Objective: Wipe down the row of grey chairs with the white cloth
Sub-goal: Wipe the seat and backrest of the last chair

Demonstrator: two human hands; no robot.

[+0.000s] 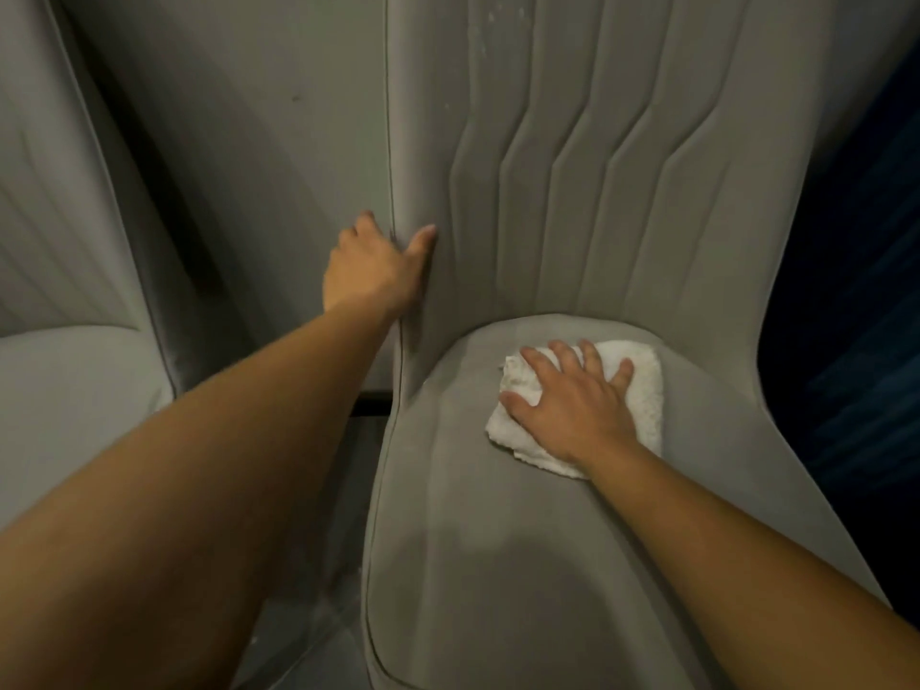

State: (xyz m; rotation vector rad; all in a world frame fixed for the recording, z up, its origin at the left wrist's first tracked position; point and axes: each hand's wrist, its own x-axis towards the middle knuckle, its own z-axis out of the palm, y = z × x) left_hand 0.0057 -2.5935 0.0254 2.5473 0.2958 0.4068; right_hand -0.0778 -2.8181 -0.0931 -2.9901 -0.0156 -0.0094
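Grey chair (622,565) fills most of the view, with a second chair (59,381) off to the left of the left hand. Left hand (371,271) grips the backrest's side edge, thumb in front, fingers wrapped behind. Right hand (572,400) lies flat, fingers spread, pressing the folded cloth (642,385) onto the seat under it.

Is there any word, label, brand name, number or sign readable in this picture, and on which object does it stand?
None: no text can be read anywhere in the view.
The white cloth under the right hand shows no tag or print.
The grey chair, its side edge held by the left hand, bears only stitched seams and a few pale specks.
The neighbouring chair shows only faint stitch lines.
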